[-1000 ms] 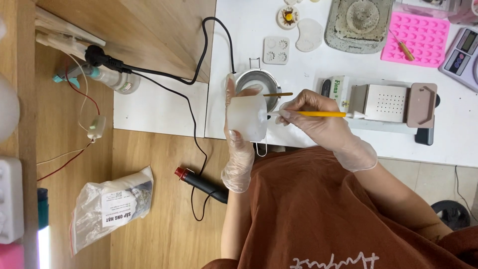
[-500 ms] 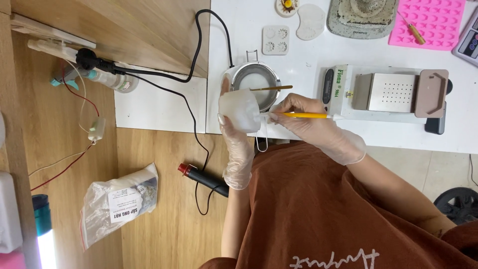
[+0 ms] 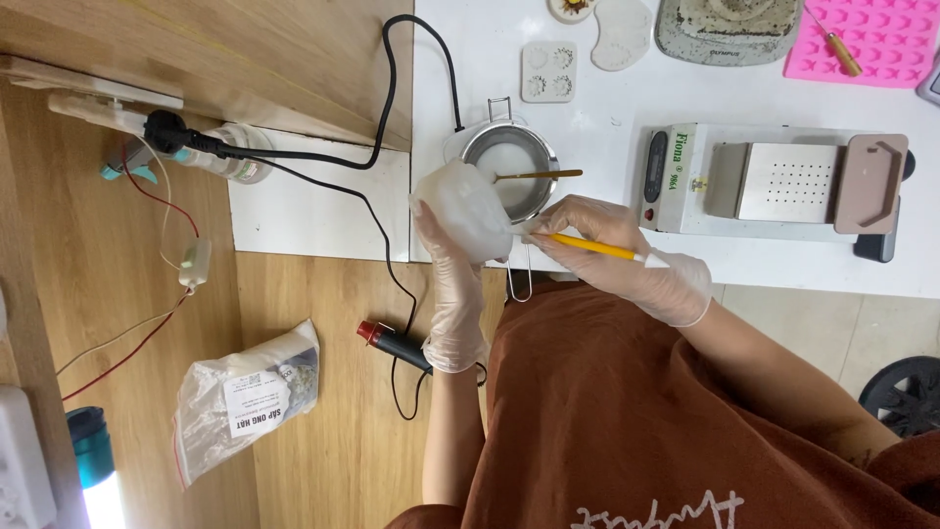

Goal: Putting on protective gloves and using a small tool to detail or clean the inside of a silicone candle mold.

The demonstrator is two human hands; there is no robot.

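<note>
My gloved left hand (image 3: 452,284) holds a whitish, translucent lump-shaped mould (image 3: 467,204) up over the table edge. My gloved right hand (image 3: 627,257) grips a yellow-handled tool (image 3: 587,246) whose tip touches the lump's right side. Just behind them stands a small metal pot (image 3: 509,168) with white liquid in it and a thin gold stick (image 3: 539,175) resting across its rim. The pot's wire handle hangs over the table edge.
A white table (image 3: 607,108) carries a heating plate device (image 3: 774,181), a small white mould (image 3: 547,72), a pink silicone mould (image 3: 871,39) and a grey tray. A black cable (image 3: 323,162) runs across the wooden floor, where a plastic bag (image 3: 245,392) lies.
The view has shifted slightly, so everything sits higher in the frame. Both hands stay on the lump and tool, with the tool tip working at the same side.
</note>
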